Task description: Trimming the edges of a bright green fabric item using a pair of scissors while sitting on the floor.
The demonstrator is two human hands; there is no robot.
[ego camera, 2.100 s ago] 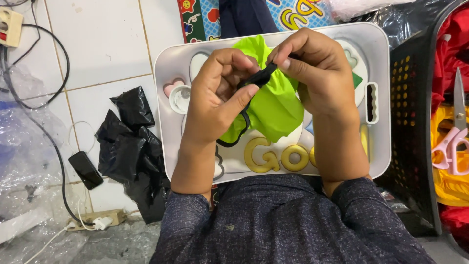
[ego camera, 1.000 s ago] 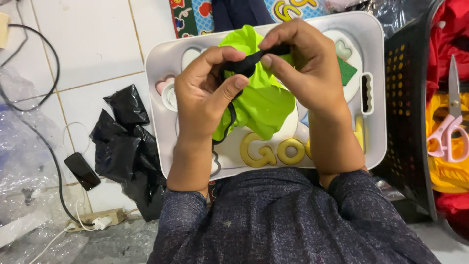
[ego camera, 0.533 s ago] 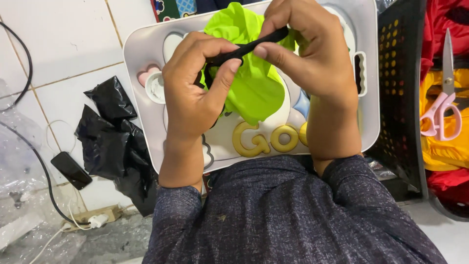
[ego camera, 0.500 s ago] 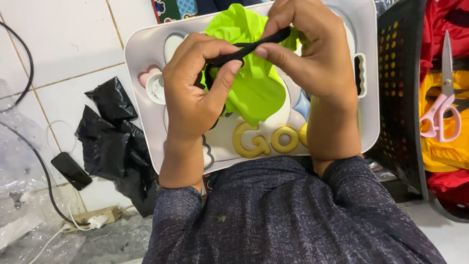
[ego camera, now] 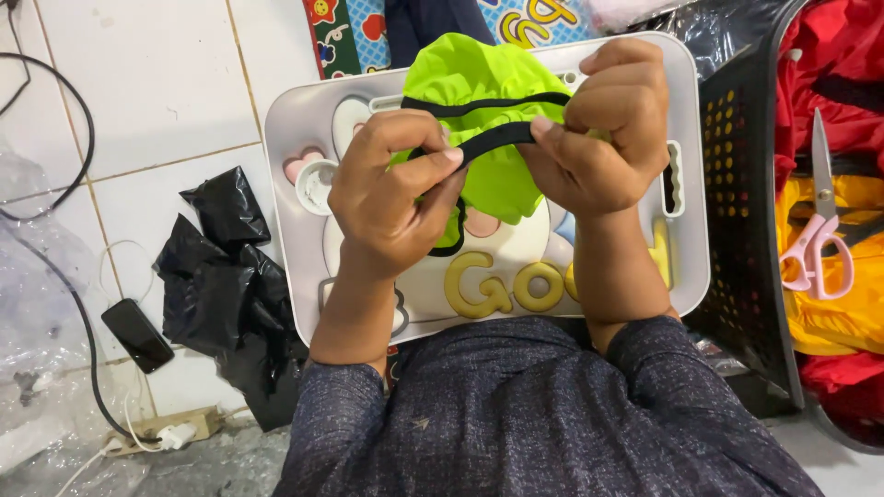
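My left hand (ego camera: 391, 189) and my right hand (ego camera: 599, 129) together hold a small lime-green fabric piece (ego camera: 483, 87) with black elastic trim (ego camera: 497, 140). Both hands pinch the black band, which is stretched between them. The fabric hangs over a white lap tray (ego camera: 295, 230) that has raised yellow letters and a cartoon picture on it. The lower part of the fabric is hidden behind my fingers.
A crumpled black plastic bag (ego camera: 221, 267) lies on the white tiled floor at left, beside a black phone (ego camera: 136, 334) and cables. At right stands a black perforated basket (ego camera: 737, 230) with red and yellow cloth and pink-handled scissors (ego camera: 820, 239).
The hands have drawn apart, stretching the black band longer between them. More of the green fabric shows above the hands, and the view has shifted slightly.
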